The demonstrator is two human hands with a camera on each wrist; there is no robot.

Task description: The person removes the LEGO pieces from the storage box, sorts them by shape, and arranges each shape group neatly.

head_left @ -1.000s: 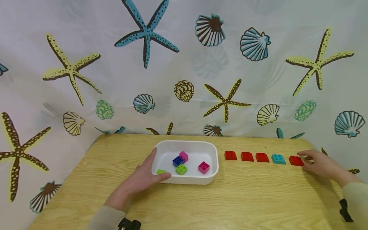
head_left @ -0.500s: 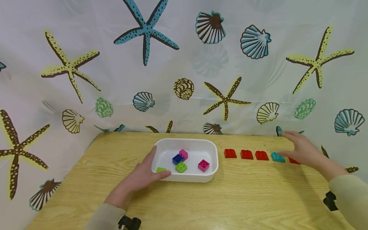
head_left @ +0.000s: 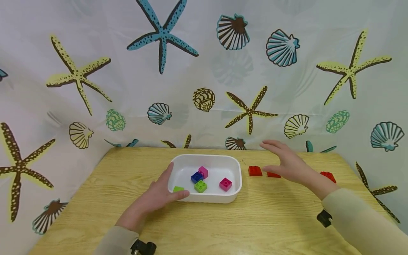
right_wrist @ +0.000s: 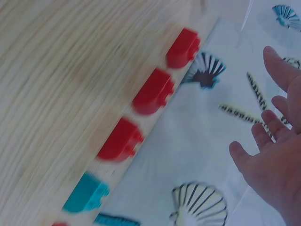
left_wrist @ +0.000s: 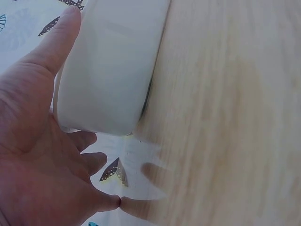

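Hands observed well apart. Left hand [head_left: 157,194] grips the left end of the white tray [head_left: 208,198], thumb across its front rim; tray stands on the wooden table [head_left: 229,230], containing pink blocks [head_left: 225,184], a blue block [head_left: 197,177] and green blocks [head_left: 200,186]. Right hand [head_left: 290,164], fingers parted and holding nothing, hovers over red blocks [head_left: 255,171] and a teal block [right_wrist: 86,193] in a row right of the tray
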